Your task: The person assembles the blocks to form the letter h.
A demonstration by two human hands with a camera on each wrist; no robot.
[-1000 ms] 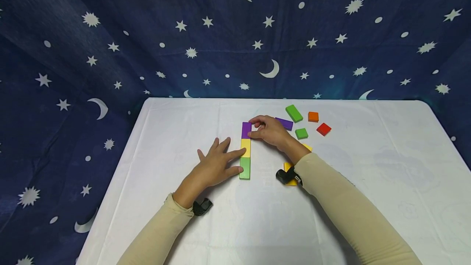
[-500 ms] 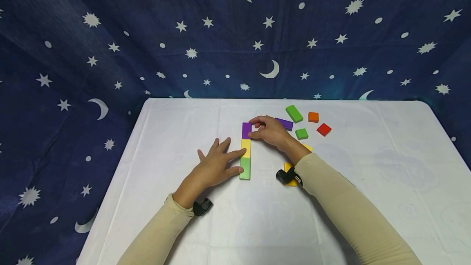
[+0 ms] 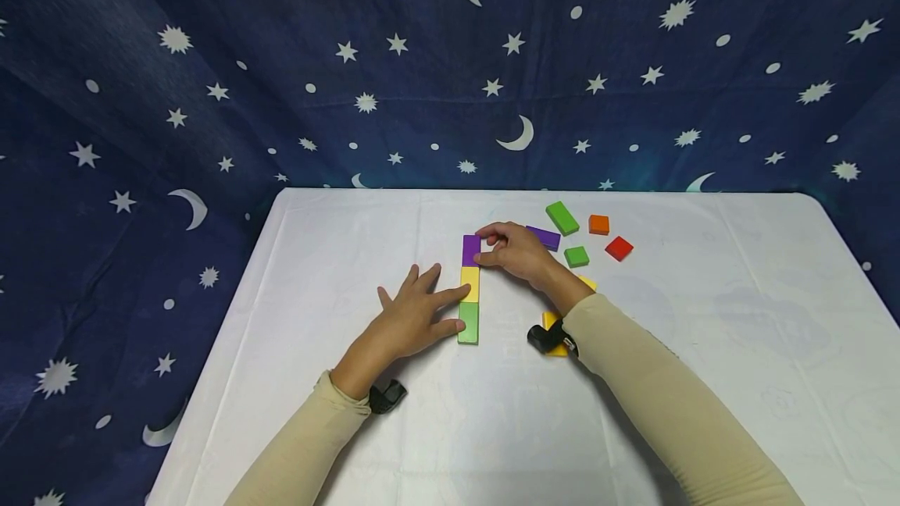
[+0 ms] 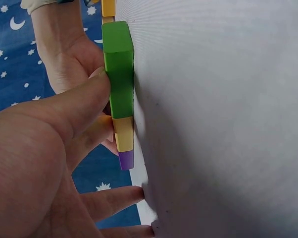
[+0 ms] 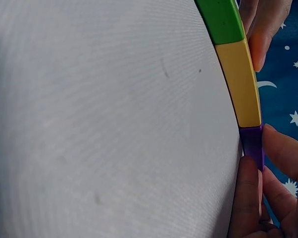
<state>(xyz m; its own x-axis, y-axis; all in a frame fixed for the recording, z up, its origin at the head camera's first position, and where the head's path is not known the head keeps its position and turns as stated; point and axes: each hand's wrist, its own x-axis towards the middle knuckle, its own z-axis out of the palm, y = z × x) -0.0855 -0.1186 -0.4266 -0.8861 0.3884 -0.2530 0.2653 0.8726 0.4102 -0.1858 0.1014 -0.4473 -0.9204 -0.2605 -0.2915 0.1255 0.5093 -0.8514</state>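
Three blocks lie end to end in a straight row on the white table: a green block (image 3: pixel 469 330) nearest, a yellow block (image 3: pixel 469 278) in the middle and a purple block (image 3: pixel 469 250) farthest. With fingers spread, my left hand (image 3: pixel 406 320) puts its thumb tip on the green block and its index fingertip on the yellow one; its other fingertips reach down to the cloth in the left wrist view. My right hand (image 3: pixel 526 256) pinches the purple block (image 5: pixel 253 141), thumb and curled fingers at its top and sides. In the right wrist view the blocks' ends meet.
Right of the row lie another purple block (image 3: pixel 544 237), a long green block (image 3: pixel 562 219), a small green block (image 3: pixel 576 257), an orange block (image 3: pixel 598 225) and a red block (image 3: pixel 619 248). Yellow pieces (image 3: pixel 553 320) show partly under my right forearm. A starry curtain (image 3: pixel 422 123) hangs behind the table.
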